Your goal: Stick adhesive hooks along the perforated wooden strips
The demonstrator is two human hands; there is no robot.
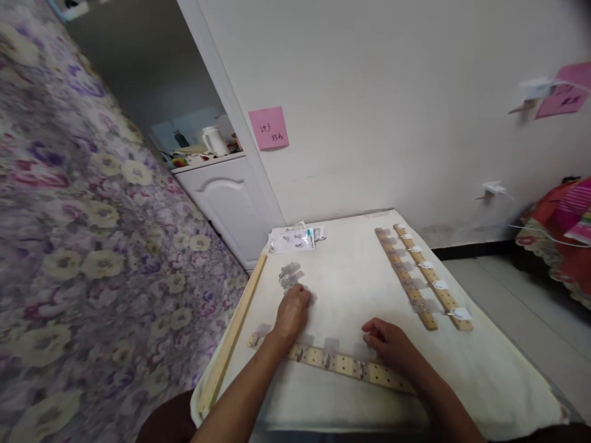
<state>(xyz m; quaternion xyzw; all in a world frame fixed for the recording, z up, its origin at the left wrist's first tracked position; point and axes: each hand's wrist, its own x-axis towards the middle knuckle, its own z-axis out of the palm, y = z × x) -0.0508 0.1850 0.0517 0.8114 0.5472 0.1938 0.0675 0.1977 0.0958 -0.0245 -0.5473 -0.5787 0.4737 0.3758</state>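
Note:
My left hand (293, 312) reaches to a small pile of clear-tagged metal pieces (289, 274), fingers curled together and pointing down. Whatever those fingers pinch is hidden beneath them. Close to the table's front lies a wooden strip with holes (342, 363), carrying several metal pieces with clear plastic tags; my left forearm crosses over part of it. Over the right part of this strip hovers my right hand (391, 346), loosely bent with a gap between thumb and fingers, and nothing shows in it.
On the right lie two more holed strips, one with clear tags (405, 277) and one with white tags (434, 282). A plain wooden bar (235, 332) runs along the left edge of the table (341, 277). Flat packets (292, 240) lie at the back by the wall.

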